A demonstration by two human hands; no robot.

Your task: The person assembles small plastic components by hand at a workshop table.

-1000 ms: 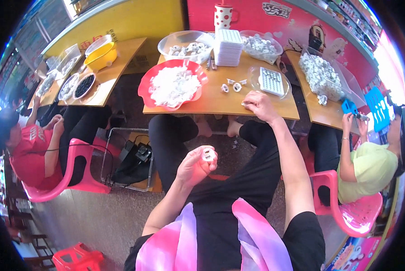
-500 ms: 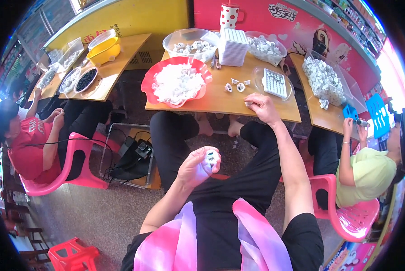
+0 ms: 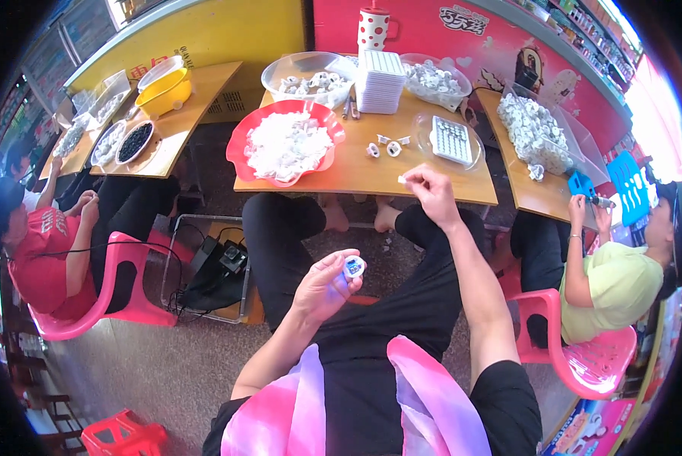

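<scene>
My left hand (image 3: 324, 285) is raised over my lap and grips a small round white part with a blue centre (image 3: 353, 267) between thumb and fingers. My right hand (image 3: 430, 190) reaches out to the front edge of the wooden table (image 3: 371, 175) and pinches a tiny white piece (image 3: 402, 179). A few small white parts (image 3: 384, 146) lie on the table just beyond that hand. A red tray heaped with white pieces (image 3: 284, 144) sits at the table's left, and a clear round dish holding a white grid tray (image 3: 451, 139) at its right.
A stack of white trays (image 3: 379, 80), clear bowls of white parts (image 3: 310, 76) and a dotted mug (image 3: 373, 29) stand at the back. A person in red (image 3: 44, 243) sits on a pink chair at left, a person in green (image 3: 615, 281) at right. A black bag (image 3: 215, 273) lies underneath.
My right hand has drawn back slightly along the table's front edge with the tiny white piece pinched. My left hand stays over my lap with the round part.
</scene>
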